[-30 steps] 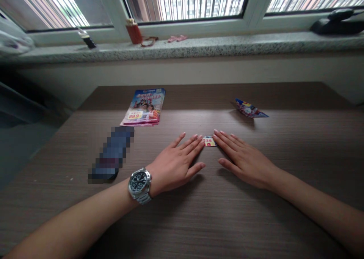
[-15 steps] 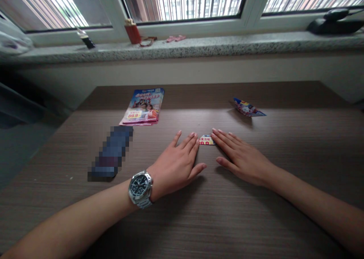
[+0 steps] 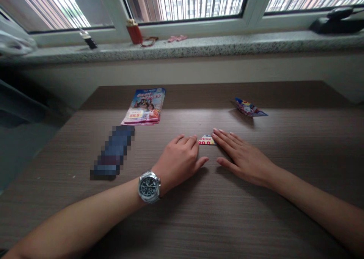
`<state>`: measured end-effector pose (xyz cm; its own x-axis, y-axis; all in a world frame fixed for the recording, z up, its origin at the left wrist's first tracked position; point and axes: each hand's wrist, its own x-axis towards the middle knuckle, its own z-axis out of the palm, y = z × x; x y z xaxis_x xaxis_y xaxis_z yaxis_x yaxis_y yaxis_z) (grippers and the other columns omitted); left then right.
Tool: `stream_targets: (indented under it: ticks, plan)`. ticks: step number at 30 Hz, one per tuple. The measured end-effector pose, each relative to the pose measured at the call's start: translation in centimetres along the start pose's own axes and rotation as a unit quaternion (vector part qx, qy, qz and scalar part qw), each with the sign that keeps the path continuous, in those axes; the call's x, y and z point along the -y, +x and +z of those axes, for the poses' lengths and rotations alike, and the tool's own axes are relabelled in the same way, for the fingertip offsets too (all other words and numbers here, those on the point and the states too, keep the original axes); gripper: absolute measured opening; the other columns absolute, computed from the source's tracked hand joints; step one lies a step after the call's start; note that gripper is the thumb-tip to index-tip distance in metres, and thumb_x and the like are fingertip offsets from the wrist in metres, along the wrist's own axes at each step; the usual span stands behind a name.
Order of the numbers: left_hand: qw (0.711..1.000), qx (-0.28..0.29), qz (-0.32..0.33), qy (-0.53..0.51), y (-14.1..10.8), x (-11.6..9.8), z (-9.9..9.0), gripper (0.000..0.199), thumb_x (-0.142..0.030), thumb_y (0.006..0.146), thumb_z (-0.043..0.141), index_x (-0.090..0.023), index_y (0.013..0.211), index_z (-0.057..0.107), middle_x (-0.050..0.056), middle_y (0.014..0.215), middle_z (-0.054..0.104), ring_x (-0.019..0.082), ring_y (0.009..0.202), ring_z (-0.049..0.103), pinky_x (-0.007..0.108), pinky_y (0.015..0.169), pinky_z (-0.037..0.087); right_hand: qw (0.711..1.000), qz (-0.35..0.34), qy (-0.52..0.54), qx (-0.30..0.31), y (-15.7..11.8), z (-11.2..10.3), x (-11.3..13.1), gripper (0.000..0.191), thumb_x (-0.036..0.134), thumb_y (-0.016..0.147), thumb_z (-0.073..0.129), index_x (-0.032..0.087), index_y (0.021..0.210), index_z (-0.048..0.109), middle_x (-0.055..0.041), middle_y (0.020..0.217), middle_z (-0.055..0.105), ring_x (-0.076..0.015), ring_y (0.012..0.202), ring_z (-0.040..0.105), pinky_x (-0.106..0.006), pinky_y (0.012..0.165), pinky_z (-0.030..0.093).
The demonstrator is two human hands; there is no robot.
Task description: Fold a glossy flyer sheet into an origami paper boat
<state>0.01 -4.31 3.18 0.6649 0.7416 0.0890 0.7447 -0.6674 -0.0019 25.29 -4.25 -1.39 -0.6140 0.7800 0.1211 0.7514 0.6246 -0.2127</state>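
While the left hand curls, grip unclear, and the right hand lies flat, printed paper stretches crosswise between them, mid-frame.

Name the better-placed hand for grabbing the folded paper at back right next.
Right hand, probably: it lies nearly straight before the folded paper. The left hand is farther off, leftward.

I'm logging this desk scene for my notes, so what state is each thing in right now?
Small printed paper: lying on the desk, ends partly covered
Left hand: fingers bent, at the paper's left end
Right hand: fingers extended, fingertips at its right end
Wristwatch: worn on left wrist
Folded paper shape: folded, partly raised
Flyers: loosely stacked
Dark item: pixelated, state unclear
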Motion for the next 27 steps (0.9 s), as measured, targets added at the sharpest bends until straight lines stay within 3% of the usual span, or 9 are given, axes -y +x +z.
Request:
stream_targets:
  ticks: [3, 5, 8, 12, 21, 27]
  plan:
    - [1.0, -0.02, 0.001, -0.017, 0.5, 0.4, 0.6, 0.05, -0.049, 0.102, 0.049, -0.009, 0.13, 0.061, 0.015, 0.141, 0.061, 0.029, 0.124, 0.06, 0.043, 0.108, 0.047, 1.0, -0.003, -0.001, -0.003, 0.0, 0.0, 0.0, 0.08, 0.058, 0.1, 0.045, 0.021, 0.164, 0.014, -0.0096, 0.168, 0.024, -0.0258, 0.155, 0.022, -0.049, 0.125, 0.027]
    - [0.998, -0.04, 0.036, -0.034, 0.7, 0.6, 1.1, 0.055, -0.047, 0.102, 0.049, -0.011, 0.144, 0.051, 0.014, 0.156, 0.046, 0.028, 0.141, 0.047, 0.042, 0.118, 0.039, 1.0, -0.004, -0.005, -0.004, 0.0, 0.0, 0.1, 0.083, 0.061, 0.099, 0.046, 0.019, 0.164, 0.016, -0.0107, 0.168, 0.024, -0.0263, 0.155, 0.022, -0.049, 0.125, 0.026]
    - [0.994, -0.019, 0.084, -0.071, 0.9, 0.8, 1.9, 0.062, -0.05, 0.105, 0.041, -0.014, 0.156, 0.036, 0.011, 0.164, 0.032, 0.025, 0.152, 0.031, 0.042, 0.126, 0.025, 1.0, -0.005, -0.011, -0.005, 0.0, 0.0, 0.2, 0.085, 0.063, 0.098, 0.045, 0.017, 0.163, 0.017, -0.0116, 0.168, 0.024, -0.0261, 0.155, 0.022, -0.049, 0.125, 0.026]
    - [0.994, 0.01, 0.062, -0.095, 0.8, 0.6, 2.4, 0.064, -0.053, 0.107, 0.033, -0.015, 0.158, 0.032, 0.009, 0.164, 0.034, 0.022, 0.153, 0.029, 0.041, 0.128, 0.019, 1.0, -0.006, -0.012, -0.009, 0.0, 0.0, 0.2, 0.083, 0.062, 0.099, 0.045, 0.018, 0.164, 0.015, -0.0119, 0.168, 0.025, -0.0264, 0.155, 0.023, -0.05, 0.124, 0.028]
    - [0.995, -0.002, 0.05, -0.088, 0.7, 0.8, 2.2, 0.06, -0.052, 0.106, 0.038, -0.021, 0.157, 0.035, 0.005, 0.163, 0.036, 0.025, 0.151, 0.034, 0.046, 0.129, 0.016, 1.0, -0.008, -0.001, -0.01, 0.0, 0.1, 0.1, 0.075, 0.053, 0.103, 0.042, 0.018, 0.164, 0.014, -0.0119, 0.168, 0.024, -0.0263, 0.154, 0.023, -0.052, 0.124, 0.029]
    - [0.994, -0.02, 0.053, -0.09, 0.8, 1.0, 2.4, 0.057, -0.052, 0.105, 0.04, -0.022, 0.154, 0.04, 0.005, 0.161, 0.041, 0.025, 0.149, 0.037, 0.048, 0.128, 0.017, 0.999, 0.006, 0.047, -0.028, 0.1, 0.0, -0.4, 0.062, 0.042, 0.105, 0.042, 0.019, 0.161, 0.028, -0.0114, 0.165, 0.034, -0.0251, 0.153, 0.029, -0.052, 0.123, 0.031]
